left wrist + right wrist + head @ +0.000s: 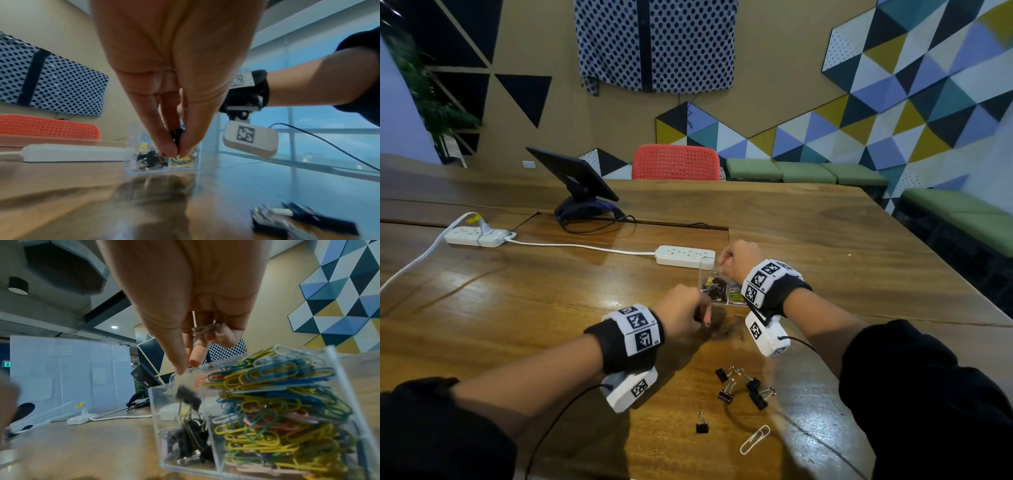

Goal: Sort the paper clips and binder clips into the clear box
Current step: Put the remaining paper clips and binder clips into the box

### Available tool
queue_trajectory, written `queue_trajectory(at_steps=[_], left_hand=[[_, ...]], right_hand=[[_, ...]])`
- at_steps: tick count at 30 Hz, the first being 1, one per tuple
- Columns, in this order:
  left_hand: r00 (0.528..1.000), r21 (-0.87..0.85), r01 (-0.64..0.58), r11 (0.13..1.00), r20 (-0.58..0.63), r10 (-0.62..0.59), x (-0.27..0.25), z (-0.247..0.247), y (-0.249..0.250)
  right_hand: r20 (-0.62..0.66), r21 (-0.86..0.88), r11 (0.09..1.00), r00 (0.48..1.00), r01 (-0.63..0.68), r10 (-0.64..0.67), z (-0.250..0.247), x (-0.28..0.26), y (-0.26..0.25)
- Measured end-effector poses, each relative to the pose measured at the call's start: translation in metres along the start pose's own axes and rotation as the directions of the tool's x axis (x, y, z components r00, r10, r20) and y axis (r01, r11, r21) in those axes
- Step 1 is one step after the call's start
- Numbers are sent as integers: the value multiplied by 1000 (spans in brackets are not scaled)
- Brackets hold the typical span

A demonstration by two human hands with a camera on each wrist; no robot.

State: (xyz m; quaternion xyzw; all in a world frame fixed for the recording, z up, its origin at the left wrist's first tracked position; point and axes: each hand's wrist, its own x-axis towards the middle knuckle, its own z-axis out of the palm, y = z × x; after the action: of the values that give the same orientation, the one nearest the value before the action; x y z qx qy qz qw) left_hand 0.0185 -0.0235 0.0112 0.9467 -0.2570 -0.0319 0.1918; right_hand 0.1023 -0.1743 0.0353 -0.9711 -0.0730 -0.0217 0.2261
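Observation:
The clear box [717, 303] [153, 395] [131, 146] stands on the wooden table, with black binder clips [191, 439] in its left compartment and coloured paper clips [277, 410] in its right one. My left hand [702, 308] [176, 151] pinches a black binder clip [175, 134] just in front of the box. My right hand [726, 265] [188, 366] hovers over the box, its curled fingers holding a small metal clip [203, 328]. A blurred black binder clip [187, 395] is below its fingertips, over the left compartment.
Several loose binder clips [744, 387] [298, 219], a single one [702, 426] and a white paper clip [755, 439] lie near me. A white power strip [685, 256] sits just behind the box. Further back are another strip [476, 236], a tablet stand [575, 178] and a red chair [676, 162].

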Motion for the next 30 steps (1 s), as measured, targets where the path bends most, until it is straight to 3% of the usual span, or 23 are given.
queue_trajectory(at_steps=[4, 9, 15, 18, 21, 25, 28, 30], left_hand=[[987, -63, 40, 997, -150, -49, 20, -20, -9], [937, -121, 127, 984, -312, -159, 44, -28, -17], [913, -118, 199, 973, -339, -228, 65, -25, -20], [915, -139, 189, 972, -335, -226, 73, -22, -19], [921, -179, 169, 969, -323, -220, 80, -16, -16], [929, -168, 174, 970, -300, -218, 85, -9, -17], [929, -158, 177, 971, -300, -218, 87, -6, -18], [933, -140, 174, 975, -294, -209, 87, -6, -18]], right_hand=[[-28, 42, 998, 999, 43, -42, 1, -1, -1], [-36, 101, 989, 994, 108, -105, 0, 1, 0], [-111, 168, 974, 984, 154, -136, -9, -13, 1], [-57, 151, 973, 984, 175, -168, -11, -28, 8], [81, 111, 971, 971, 213, -223, -13, -55, 15], [390, 4, 959, 883, 283, -262, -16, -110, 19], [641, -44, 931, 725, 361, -251, -21, -143, 17], [738, -68, 916, 638, 395, -220, -25, -157, 18]])
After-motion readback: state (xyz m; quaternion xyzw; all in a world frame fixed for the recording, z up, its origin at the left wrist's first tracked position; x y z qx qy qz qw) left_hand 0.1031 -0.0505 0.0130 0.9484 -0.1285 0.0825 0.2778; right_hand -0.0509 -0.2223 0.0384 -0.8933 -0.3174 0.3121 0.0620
